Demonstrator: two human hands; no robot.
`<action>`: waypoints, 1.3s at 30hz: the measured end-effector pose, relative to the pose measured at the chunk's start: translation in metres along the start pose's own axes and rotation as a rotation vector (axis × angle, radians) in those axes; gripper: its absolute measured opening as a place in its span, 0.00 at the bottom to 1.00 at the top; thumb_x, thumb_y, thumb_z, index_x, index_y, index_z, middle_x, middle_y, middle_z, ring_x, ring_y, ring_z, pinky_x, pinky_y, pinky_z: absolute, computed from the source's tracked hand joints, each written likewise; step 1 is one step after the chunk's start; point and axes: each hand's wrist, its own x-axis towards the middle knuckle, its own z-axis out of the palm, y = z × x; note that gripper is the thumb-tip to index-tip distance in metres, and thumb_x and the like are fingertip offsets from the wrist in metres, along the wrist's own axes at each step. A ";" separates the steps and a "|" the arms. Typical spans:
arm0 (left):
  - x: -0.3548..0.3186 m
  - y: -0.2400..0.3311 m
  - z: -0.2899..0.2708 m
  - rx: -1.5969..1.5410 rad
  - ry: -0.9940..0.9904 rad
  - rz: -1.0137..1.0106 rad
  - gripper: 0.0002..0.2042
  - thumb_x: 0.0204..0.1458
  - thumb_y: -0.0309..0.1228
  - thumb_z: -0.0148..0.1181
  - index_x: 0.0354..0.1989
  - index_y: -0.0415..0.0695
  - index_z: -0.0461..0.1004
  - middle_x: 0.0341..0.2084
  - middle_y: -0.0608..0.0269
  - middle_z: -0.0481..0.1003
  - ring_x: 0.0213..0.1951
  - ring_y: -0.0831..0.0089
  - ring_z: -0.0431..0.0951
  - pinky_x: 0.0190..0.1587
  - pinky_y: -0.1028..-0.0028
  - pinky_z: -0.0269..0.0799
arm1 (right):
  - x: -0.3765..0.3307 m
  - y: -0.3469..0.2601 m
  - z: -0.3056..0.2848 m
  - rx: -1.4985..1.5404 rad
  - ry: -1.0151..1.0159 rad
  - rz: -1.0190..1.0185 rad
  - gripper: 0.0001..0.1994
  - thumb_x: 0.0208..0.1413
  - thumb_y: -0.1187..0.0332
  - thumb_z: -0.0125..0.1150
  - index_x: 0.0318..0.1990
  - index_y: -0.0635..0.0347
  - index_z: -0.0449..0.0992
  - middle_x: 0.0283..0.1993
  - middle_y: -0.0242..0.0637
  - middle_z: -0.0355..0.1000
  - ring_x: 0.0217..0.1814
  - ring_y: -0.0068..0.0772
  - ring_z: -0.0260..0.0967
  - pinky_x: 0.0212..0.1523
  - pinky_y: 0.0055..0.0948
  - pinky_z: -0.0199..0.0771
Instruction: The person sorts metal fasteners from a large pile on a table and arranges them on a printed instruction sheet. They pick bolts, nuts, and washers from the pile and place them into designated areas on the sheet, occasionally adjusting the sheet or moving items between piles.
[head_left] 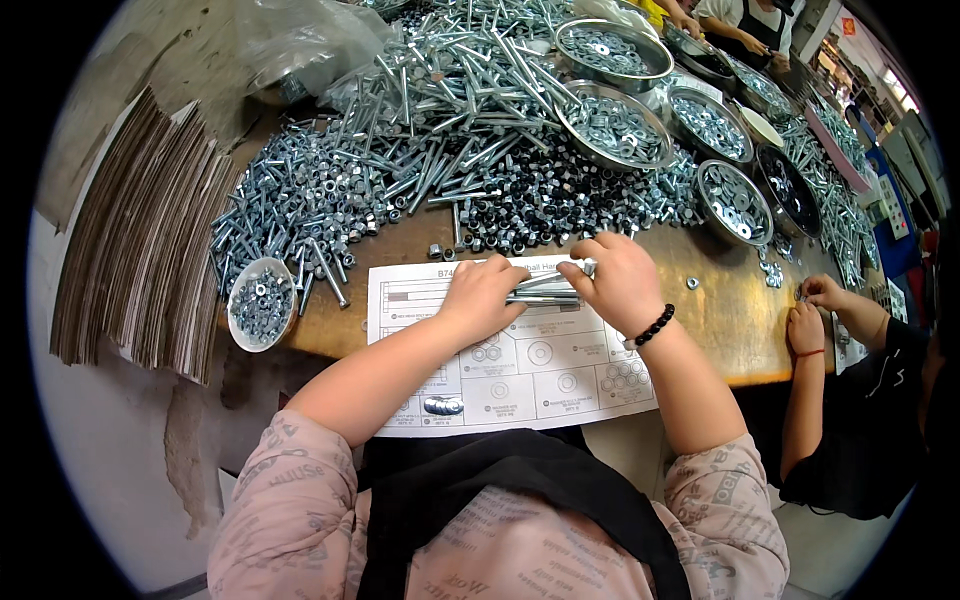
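A bundle of long bolts [545,290], too tightly packed to be counted, is clamped between the left hand [483,297] and the right hand [622,280] above one printed sheet [520,370]. One small bowl of nuts [260,303] is seen at the left, and five metal bowls [615,125] of washers lie beyond the bolt heap [440,110].

Both forearms bare, entering from lower edge, angled inward, converging at centre. Left hand [483,297] knuckles up, fingers curled, grip closed. Right hand [620,280] just beside it, fingers bent, thumb and fingertips pinched together, grip closed. Dark bead bracelet on right wrist. Hands almost touching.
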 end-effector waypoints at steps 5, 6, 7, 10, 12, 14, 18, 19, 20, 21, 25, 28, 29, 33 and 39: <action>0.013 -0.013 -0.008 -0.193 0.122 -0.018 0.13 0.43 0.31 0.58 0.39 0.46 0.73 0.35 0.60 0.69 0.41 0.64 0.69 0.43 0.68 0.63 | -0.017 0.004 0.007 0.841 -0.230 0.230 0.07 0.45 0.72 0.63 0.33 0.63 0.74 0.31 0.31 0.72 0.36 0.19 0.67 0.38 0.20 0.69; 0.019 -0.021 -0.013 -0.258 0.174 -0.045 0.11 0.44 0.30 0.57 0.38 0.45 0.73 0.34 0.60 0.69 0.39 0.64 0.70 0.42 0.69 0.64 | -0.022 0.008 0.013 0.877 -0.268 0.221 0.08 0.46 0.72 0.62 0.35 0.63 0.73 0.33 0.31 0.71 0.37 0.21 0.68 0.40 0.22 0.70; 0.028 -0.031 -0.017 -0.249 0.335 -0.045 0.10 0.45 0.29 0.56 0.37 0.43 0.73 0.30 0.58 0.70 0.35 0.62 0.71 0.37 0.70 0.67 | -0.027 0.013 0.023 0.917 -0.297 0.210 0.09 0.46 0.72 0.62 0.36 0.63 0.73 0.34 0.31 0.71 0.37 0.21 0.68 0.40 0.23 0.70; 0.045 -0.070 -0.038 0.061 0.534 -0.195 0.09 0.45 0.32 0.57 0.34 0.42 0.72 0.32 0.57 0.71 0.37 0.60 0.72 0.39 0.65 0.66 | -0.034 0.018 0.043 0.776 -0.352 0.137 0.09 0.45 0.70 0.62 0.35 0.60 0.73 0.34 0.33 0.72 0.37 0.29 0.70 0.39 0.27 0.70; 0.053 -0.090 -0.049 0.454 0.429 -0.367 0.12 0.43 0.35 0.60 0.35 0.45 0.73 0.33 0.59 0.72 0.39 0.62 0.72 0.40 0.63 0.63 | -0.036 0.017 0.044 0.474 -0.337 0.008 0.08 0.44 0.69 0.62 0.33 0.59 0.73 0.34 0.34 0.73 0.35 0.36 0.71 0.36 0.32 0.71; 0.055 -0.104 -0.053 0.658 0.312 -0.432 0.12 0.41 0.38 0.61 0.33 0.45 0.74 0.31 0.59 0.72 0.37 0.61 0.73 0.40 0.63 0.63 | -0.040 0.024 0.055 0.254 -0.121 -0.228 0.06 0.41 0.68 0.61 0.28 0.57 0.72 0.30 0.32 0.70 0.33 0.39 0.67 0.34 0.34 0.67; 0.056 -0.116 -0.052 0.690 0.232 -0.419 0.10 0.43 0.37 0.59 0.28 0.42 0.75 0.28 0.56 0.73 0.33 0.59 0.74 0.38 0.61 0.65 | -0.041 0.024 0.056 0.052 0.037 -0.308 0.06 0.40 0.69 0.61 0.27 0.56 0.71 0.31 0.33 0.68 0.36 0.37 0.65 0.36 0.31 0.65; 0.052 -0.113 -0.055 0.635 0.269 -0.435 0.10 0.43 0.36 0.58 0.27 0.42 0.75 0.28 0.56 0.73 0.32 0.58 0.74 0.37 0.61 0.65 | -0.039 0.022 0.050 0.070 0.057 -0.265 0.06 0.40 0.69 0.61 0.27 0.56 0.71 0.32 0.33 0.68 0.37 0.38 0.65 0.36 0.32 0.65; 0.050 -0.104 -0.060 0.581 0.306 -0.443 0.09 0.44 0.35 0.57 0.26 0.41 0.75 0.27 0.55 0.73 0.31 0.58 0.74 0.36 0.61 0.66 | -0.037 0.024 0.047 0.085 0.081 -0.216 0.07 0.40 0.68 0.61 0.28 0.56 0.71 0.33 0.34 0.68 0.37 0.39 0.64 0.36 0.32 0.65; 0.044 -0.092 -0.066 0.532 0.356 -0.405 0.09 0.45 0.33 0.54 0.25 0.40 0.74 0.26 0.54 0.72 0.30 0.56 0.74 0.33 0.61 0.66 | -0.036 0.030 0.044 0.129 0.056 -0.122 0.09 0.41 0.69 0.62 0.31 0.58 0.72 0.36 0.37 0.68 0.40 0.40 0.64 0.39 0.35 0.66; 0.016 -0.044 -0.058 0.251 0.375 -0.060 0.07 0.43 0.32 0.56 0.23 0.41 0.73 0.24 0.56 0.71 0.28 0.57 0.71 0.32 0.61 0.64 | -0.023 0.019 0.013 0.275 0.244 -0.017 0.21 0.40 0.70 0.64 0.46 0.56 0.69 0.46 0.43 0.66 0.47 0.44 0.64 0.45 0.36 0.66; 0.003 0.005 -0.039 0.163 0.272 0.357 0.08 0.41 0.33 0.59 0.25 0.42 0.72 0.24 0.63 0.69 0.32 0.59 0.69 0.35 0.62 0.62 | -0.018 0.005 0.002 0.157 0.237 -0.184 0.24 0.40 0.71 0.64 0.49 0.54 0.68 0.48 0.44 0.64 0.48 0.45 0.63 0.46 0.35 0.66; 0.001 0.011 -0.033 0.118 0.231 0.349 0.10 0.41 0.34 0.60 0.29 0.43 0.72 0.27 0.62 0.70 0.33 0.59 0.69 0.36 0.63 0.62 | -0.020 0.003 0.000 0.189 0.136 -0.204 0.19 0.41 0.71 0.63 0.45 0.53 0.70 0.42 0.41 0.67 0.44 0.43 0.65 0.42 0.35 0.67; -0.003 0.018 -0.017 0.005 0.141 0.207 0.23 0.39 0.38 0.63 0.45 0.44 0.68 0.38 0.59 0.69 0.38 0.58 0.69 0.42 0.65 0.63 | -0.039 0.031 0.016 0.191 -0.018 -0.148 0.09 0.44 0.71 0.59 0.35 0.54 0.73 0.27 0.33 0.68 0.32 0.39 0.66 0.34 0.34 0.68; -0.004 0.009 0.002 0.124 -0.023 0.046 0.34 0.36 0.42 0.64 0.54 0.43 0.62 0.46 0.56 0.65 0.43 0.58 0.69 0.48 0.64 0.62 | -0.049 0.032 0.041 -0.015 -0.064 -0.220 0.13 0.44 0.71 0.53 0.40 0.50 0.74 0.34 0.33 0.68 0.39 0.35 0.65 0.40 0.34 0.67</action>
